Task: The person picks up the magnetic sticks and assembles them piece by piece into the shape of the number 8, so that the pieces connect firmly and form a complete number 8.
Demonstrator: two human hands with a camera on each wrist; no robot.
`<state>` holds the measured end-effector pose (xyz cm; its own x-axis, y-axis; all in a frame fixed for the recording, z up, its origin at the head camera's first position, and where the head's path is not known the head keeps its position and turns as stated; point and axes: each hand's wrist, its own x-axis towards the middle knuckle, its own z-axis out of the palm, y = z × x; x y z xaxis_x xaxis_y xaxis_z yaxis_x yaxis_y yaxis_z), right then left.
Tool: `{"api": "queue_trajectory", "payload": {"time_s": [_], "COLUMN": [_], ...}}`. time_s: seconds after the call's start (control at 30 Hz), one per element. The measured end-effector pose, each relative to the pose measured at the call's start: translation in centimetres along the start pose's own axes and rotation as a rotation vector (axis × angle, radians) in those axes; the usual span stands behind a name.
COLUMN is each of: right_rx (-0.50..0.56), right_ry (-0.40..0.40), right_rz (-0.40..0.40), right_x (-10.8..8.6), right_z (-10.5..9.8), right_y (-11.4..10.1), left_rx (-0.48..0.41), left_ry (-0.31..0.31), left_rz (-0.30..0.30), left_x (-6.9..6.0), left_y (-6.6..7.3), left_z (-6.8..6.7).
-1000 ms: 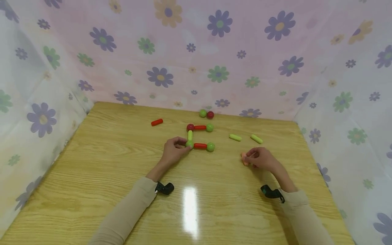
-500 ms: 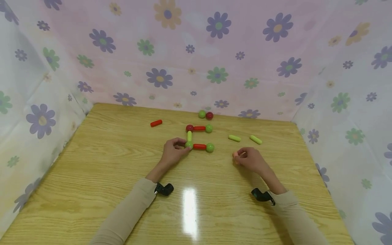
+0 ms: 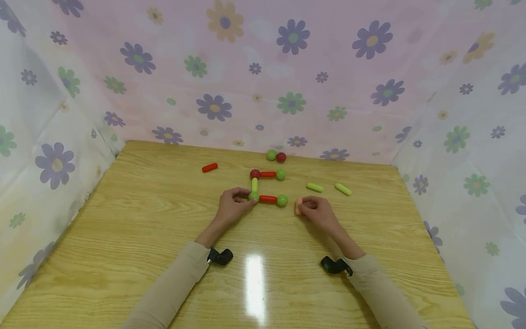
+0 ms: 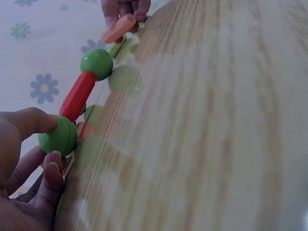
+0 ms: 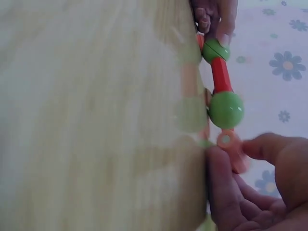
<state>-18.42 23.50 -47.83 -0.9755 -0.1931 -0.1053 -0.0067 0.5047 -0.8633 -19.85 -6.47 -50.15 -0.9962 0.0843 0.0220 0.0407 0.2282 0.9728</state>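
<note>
Balls and rods joined in an open-sided shape lie mid-table. Its near-left green ball (image 3: 253, 197) is pinched by my left hand (image 3: 233, 206). From that ball a red rod (image 3: 268, 199) runs right to another green ball (image 3: 281, 200), and a yellow-green rod (image 3: 255, 185) runs back to a dark red ball (image 3: 255, 174). A second red rod (image 3: 268, 174) links this to a far green ball (image 3: 281, 174). My right hand (image 3: 320, 214) pinches an orange rod (image 3: 298, 206), tilted up, just right of the near-right green ball and apart from it in the head view.
Two yellow-green rods, a left one (image 3: 314, 187) and a right one (image 3: 343, 189), lie behind my right hand. A loose red rod (image 3: 209, 167) is at back left. By the flowered back cloth sit a loose green ball (image 3: 271, 155) and dark red ball (image 3: 281, 157).
My right hand has moved left with the orange rod, from near the yellow-green rods to beside the near-right green ball. My left hand has stayed on its ball.
</note>
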Motion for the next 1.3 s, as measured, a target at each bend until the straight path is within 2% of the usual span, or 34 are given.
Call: {"api": "queue_trajectory", "payload": {"time_s": [0.2, 0.57, 0.8, 1.3], "right_rx": [0.146, 0.281, 0.373, 0.424], "right_ry": [0.034, 0.051, 0.065, 0.078], "right_rz": [0.022, 0.098, 0.149, 0.157], "right_x": [0.7, 2.5, 3.2, 4.4], "right_z": [0.9, 1.1, 1.3, 2.4], "right_y": [0.0, -0.2, -0.3, -0.8], "left_rx": [0.001, 0.002, 0.011, 0.005], "left_ry": [-0.002, -0.009, -0.004, -0.012], "left_rz": [0.006, 0.023, -0.004, -0.019], "left_x": [0.0, 0.1, 0.1, 0.1], "left_y": [0.1, 0.3, 0.0, 0.2], "left_z": [0.0, 0.0, 0.0, -0.2]}}
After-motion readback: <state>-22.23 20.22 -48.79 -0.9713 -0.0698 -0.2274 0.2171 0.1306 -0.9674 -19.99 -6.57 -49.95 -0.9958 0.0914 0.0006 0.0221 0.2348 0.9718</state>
